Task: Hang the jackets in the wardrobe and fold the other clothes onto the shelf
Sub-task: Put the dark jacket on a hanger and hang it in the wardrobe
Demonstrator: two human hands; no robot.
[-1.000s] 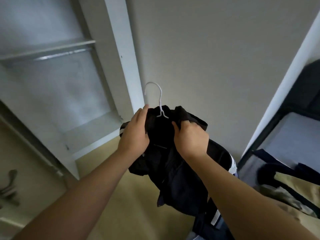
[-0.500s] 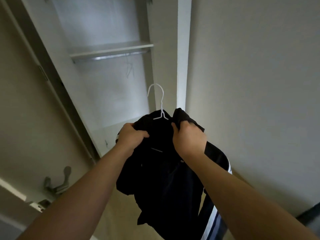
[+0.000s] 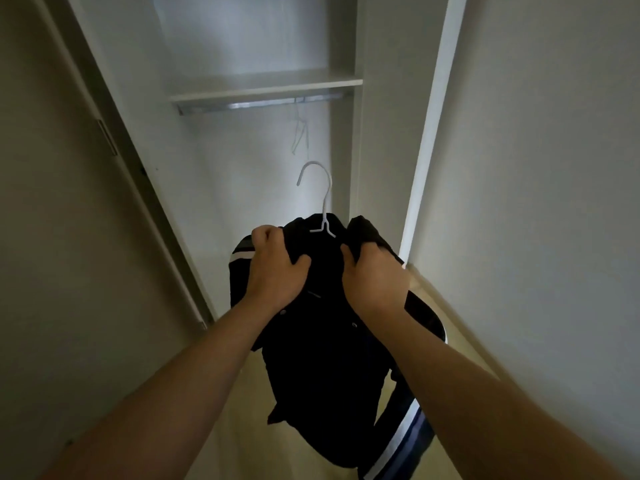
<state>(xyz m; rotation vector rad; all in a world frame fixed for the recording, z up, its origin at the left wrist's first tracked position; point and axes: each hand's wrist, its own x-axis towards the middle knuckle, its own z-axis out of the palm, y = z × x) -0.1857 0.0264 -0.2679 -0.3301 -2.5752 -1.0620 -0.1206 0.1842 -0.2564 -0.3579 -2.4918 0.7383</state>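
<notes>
Facing: the open wardrobe, its narrow bay straight ahead of me, between a door panel on the left and a white frame post on the right.
Edges: the shelf crosses the bay high up, with the metal rail just beneath its front edge; the bay's right side panel stands close beside the hanger's hook.
Open room: bare space below the rail and to the left of the hook; the wall closes in on my right, and pale floor shows below.
Count: one black jacket, one white hanger inside it, one shelf, one rail, two grips; thin pale wire shapes hang from the rail, too faint for me to count.
Jacket: in the air in front of the bay, well below the rail; the hook is upright, curls to the left and touches nothing; striped sleeves hang down at both sides.
Left grip: clenched on the jacket's left shoulder, knuckles up, thumb across the front cloth.
Right grip: fingers curled round bunched collar cloth, just right of the hanger's neck.
Arms: both forearms bare, stretched forward and up, one on either side of the hanger.
</notes>
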